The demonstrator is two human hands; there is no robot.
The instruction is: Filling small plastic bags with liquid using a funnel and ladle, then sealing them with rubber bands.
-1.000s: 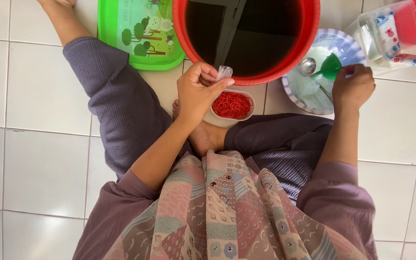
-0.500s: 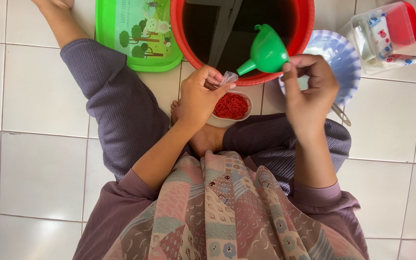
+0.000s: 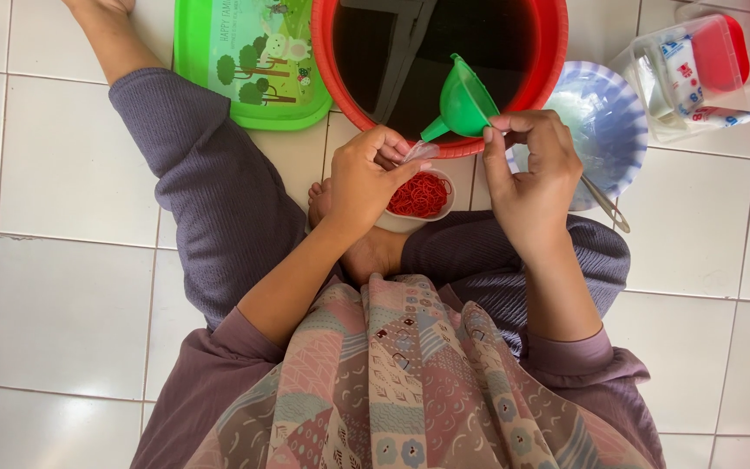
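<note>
A white tiled floor [image 3: 62, 174] fills the view, and a person sits on it with legs folded, in purple trousers and a patchwork top.

The left hand [image 3: 371, 178] is curled, thumb and fingertips pinched on the mouth of a small clear bag [image 3: 420, 153], which is crumpled and mostly hidden by the fingers. The right hand [image 3: 531, 174] is also closed, its thumb and forefinger gripping the rim of a green funnel [image 3: 462, 106]. The funnel lies tilted, wide end up and to the right, spout pointing down-left toward the bag; the spout tip is just beside the bag's mouth, and whether it is inside cannot be told.

Right under the two hands, near the person's foot, stands a small white bowl [image 3: 444, 204] filled with red rubber bands [image 3: 418, 193]. Just beyond the hands is a big red tub [image 3: 553, 52] holding dark liquid; the funnel overlaps its near rim. To the left of the tub a green tray [image 3: 210, 91] with a cartoon picture lies flat on the tiles. To the right of the tub, partly behind the right hand, sits a blue-and-white bowl [image 3: 622, 130], with a metal utensil [image 3: 605, 201] sticking out past its near edge. Farther right is a clear plastic box [image 3: 683, 74] with a red lid.
</note>
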